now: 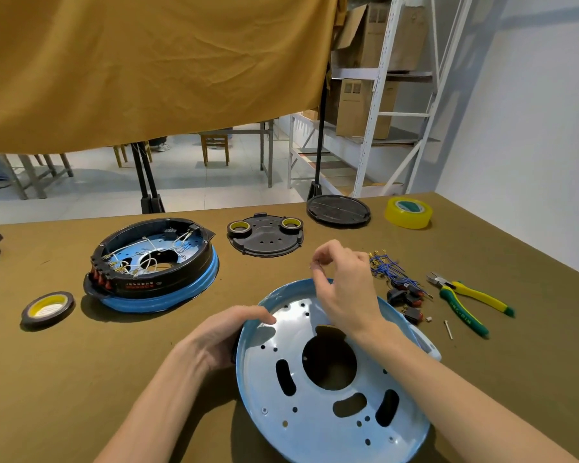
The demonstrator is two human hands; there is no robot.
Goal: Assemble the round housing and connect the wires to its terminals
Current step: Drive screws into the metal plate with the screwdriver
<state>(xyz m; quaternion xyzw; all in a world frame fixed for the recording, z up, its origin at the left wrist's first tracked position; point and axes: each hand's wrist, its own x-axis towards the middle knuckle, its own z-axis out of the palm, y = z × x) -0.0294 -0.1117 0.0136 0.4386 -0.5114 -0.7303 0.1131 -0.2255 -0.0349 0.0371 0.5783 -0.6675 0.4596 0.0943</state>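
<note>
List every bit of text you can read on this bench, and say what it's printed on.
Nothing reads clearly.
Red print on the side of the wired housing: too blurred to read.
Lettering on the pliers handle: too small to read.
Marks on the tape roll core: illegible.
Printed panels on the cardboard boxes: too far to read.

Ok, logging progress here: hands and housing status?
Left hand grips blue plate rim. Right hand pinches something small above it. No wires attached.
</note>
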